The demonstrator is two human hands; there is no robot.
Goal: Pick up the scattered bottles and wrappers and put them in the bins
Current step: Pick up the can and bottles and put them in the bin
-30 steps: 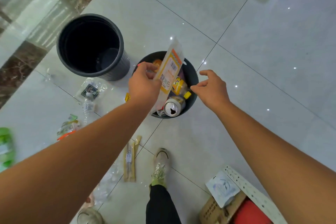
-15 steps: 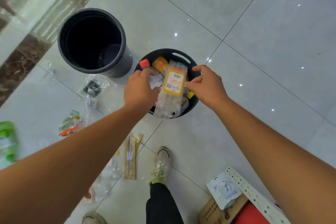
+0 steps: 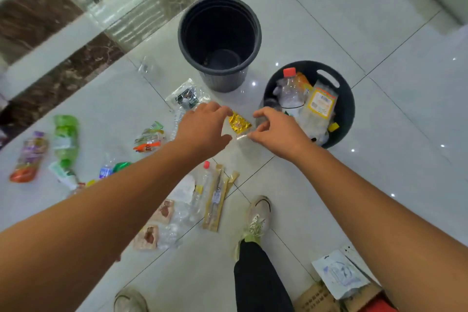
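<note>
On the tiled floor (image 3: 379, 159), both hands' grip on the blurred gold wrapper (image 3: 239, 123) is unclear.

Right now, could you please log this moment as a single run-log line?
left hand: open, reaching | right hand: open, reaching | target: crinkled gold foil wrapper on floor | low black basket: part-filled | tall black bin: looks empty

The floor (image 3: 329, 20) was laid in large glossy pale-grey tiles with thin dark grout lines, dotted with small bright reflections of ceiling lights. A brown marble border strip (image 3: 83, 58) ran diagonally across the upper left.
</note>
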